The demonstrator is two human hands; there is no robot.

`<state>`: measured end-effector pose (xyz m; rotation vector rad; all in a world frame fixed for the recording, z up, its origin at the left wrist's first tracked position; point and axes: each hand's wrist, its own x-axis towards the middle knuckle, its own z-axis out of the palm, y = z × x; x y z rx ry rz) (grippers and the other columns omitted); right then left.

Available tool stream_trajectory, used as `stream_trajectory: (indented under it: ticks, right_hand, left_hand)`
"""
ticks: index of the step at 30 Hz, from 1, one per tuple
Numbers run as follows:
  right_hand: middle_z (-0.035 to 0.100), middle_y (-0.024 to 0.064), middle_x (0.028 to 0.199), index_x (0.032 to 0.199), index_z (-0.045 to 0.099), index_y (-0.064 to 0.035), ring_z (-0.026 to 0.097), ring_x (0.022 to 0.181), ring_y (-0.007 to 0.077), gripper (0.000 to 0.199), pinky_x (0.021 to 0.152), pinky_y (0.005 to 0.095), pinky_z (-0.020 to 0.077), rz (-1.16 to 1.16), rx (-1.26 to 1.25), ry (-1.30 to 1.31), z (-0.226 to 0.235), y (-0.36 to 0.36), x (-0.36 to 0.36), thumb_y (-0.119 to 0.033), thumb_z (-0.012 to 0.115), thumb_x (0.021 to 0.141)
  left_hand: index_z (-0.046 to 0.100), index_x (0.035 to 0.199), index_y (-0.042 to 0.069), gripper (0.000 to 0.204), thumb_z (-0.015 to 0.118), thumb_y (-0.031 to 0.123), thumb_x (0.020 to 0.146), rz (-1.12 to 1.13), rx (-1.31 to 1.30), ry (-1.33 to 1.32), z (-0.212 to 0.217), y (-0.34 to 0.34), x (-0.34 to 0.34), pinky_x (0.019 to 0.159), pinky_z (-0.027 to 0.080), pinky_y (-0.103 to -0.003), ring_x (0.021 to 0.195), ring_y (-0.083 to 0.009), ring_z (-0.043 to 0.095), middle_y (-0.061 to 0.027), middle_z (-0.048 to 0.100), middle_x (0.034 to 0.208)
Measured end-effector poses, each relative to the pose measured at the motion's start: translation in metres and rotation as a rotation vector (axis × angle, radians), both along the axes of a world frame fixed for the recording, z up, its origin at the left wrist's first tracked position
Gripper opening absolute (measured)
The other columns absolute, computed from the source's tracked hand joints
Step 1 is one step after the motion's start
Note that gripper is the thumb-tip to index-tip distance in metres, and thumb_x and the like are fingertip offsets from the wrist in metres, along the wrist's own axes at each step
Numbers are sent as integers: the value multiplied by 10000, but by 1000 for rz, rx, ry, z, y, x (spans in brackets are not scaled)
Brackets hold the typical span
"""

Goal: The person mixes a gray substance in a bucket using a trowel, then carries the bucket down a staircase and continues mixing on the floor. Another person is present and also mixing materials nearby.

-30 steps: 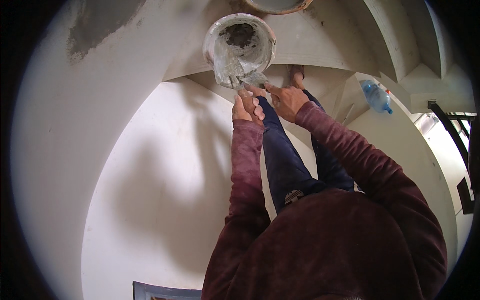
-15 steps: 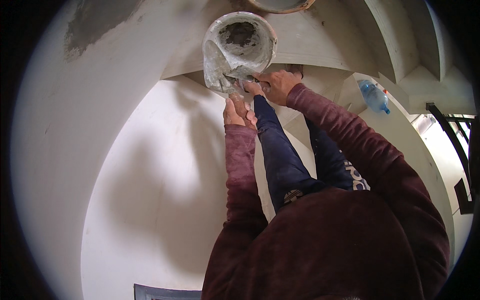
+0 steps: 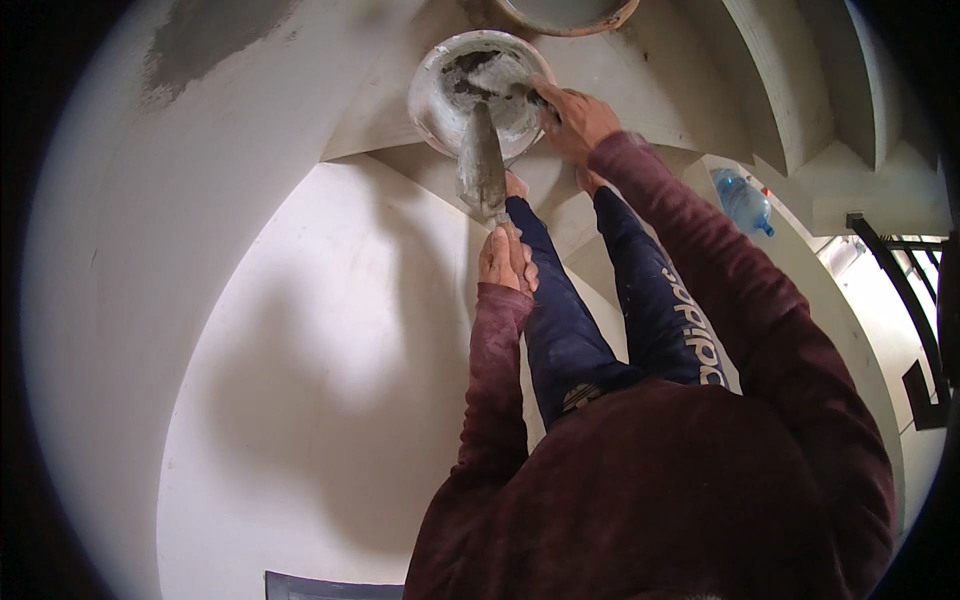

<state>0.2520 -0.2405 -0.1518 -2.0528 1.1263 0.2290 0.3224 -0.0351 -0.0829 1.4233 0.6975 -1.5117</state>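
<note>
My left hand [image 3: 508,260] is wrapped round the handle of a plaster-coated trowel [image 3: 482,165]. The trowel's long blade reaches over the near rim of a round bucket [image 3: 424,108], which is crusted with pale plaster. At the bucket's right side, my right hand [image 3: 580,122] is closed round the dark handle of a putty knife [image 3: 503,76]. Its pale, smeared blade is inside the bucket, above a dark patch at the bottom. Motion blurs part of the right hand, and the fingers cover most of the putty knife's handle.
A second round container [image 3: 570,24] stands beyond the bucket. Curved stair steps [image 3: 800,90] rise at the upper right. A blue plastic bottle [image 3: 745,202] lies right of my legs, near a dark metal railing [image 3: 895,265]. A white curved wall [image 3: 290,400] is on the left.
The putty knife has moved from the trowel's blade into the bucket with my right hand. My left hand has drawn back slightly to the right, and the trowel has turned to show a narrower side.
</note>
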Motion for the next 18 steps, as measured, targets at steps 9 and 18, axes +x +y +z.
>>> stream_trajectory:
  ticks: [9,18]
  right_hand:
    - [487,107,1016,1229,428,-182,555,900,316,625,682,398,504,168,-65,35,14,22,-15,-17,573,644]
    - [476,85,993,1255,415,-261,554,884,301,631,668,382,510,331,-100,90,2,35,-25,-27,545,684]
  left_hand:
    - [460,940,84,292,497,364,866,-179,47,-38,-14,-8,6,349,393,-243,427,-131,481,-58,503,674]
    - [446,925,79,239,503,303,865,-408,32,-198,-30,-24,-5,300,344,-239,376,-102,432,-17,451,588]
